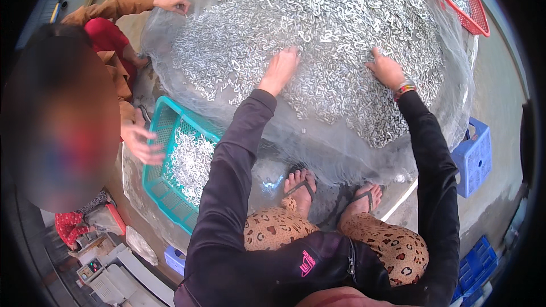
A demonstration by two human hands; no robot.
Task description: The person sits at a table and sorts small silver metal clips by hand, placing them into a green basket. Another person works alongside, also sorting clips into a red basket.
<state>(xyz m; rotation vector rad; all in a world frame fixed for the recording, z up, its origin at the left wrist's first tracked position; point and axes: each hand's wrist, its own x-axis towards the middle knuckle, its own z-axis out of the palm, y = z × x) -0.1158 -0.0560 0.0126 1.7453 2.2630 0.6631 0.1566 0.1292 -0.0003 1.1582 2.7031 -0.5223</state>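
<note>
Hands — left (280,68), right (387,70) — rest flat, fingers spread, on silvery small fish (318,28).

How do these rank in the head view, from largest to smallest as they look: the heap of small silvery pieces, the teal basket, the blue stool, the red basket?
1. heap of small silvery pieces, by far.
2. teal basket.
3 and 4. red basket and blue stool: unsure, since the picture's rim cuts and bends both.
</note>
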